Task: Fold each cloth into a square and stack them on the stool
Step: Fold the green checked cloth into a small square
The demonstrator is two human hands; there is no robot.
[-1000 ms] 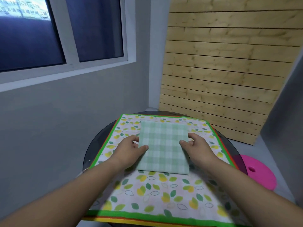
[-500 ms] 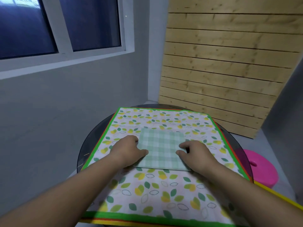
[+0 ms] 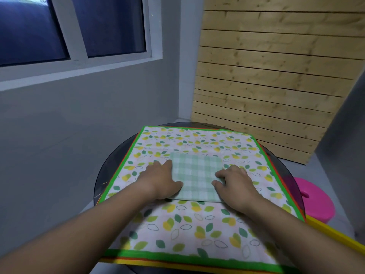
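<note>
Your left hand [image 3: 158, 180] and right hand [image 3: 235, 184] pinch the side edges of the folded green-checked fabric square [image 3: 195, 175], lying on the leaf-print cloth [image 3: 197, 230]; lift both sides level (layers slip) towards the round pink plastic stool [image 3: 316, 198].

One head-worn wide-angle view looks forward and down from close above the round surface [image 3: 110, 167]; window [image 3: 59, 26] at upper left, slatted wood panel [image 3: 276, 86] upper right.

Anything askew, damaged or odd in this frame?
Nothing stands out. The folded checked cloth lies roughly square on the leaf-print cloth, left hand and right hand holding its sides; the pink stool stands upright.
</note>
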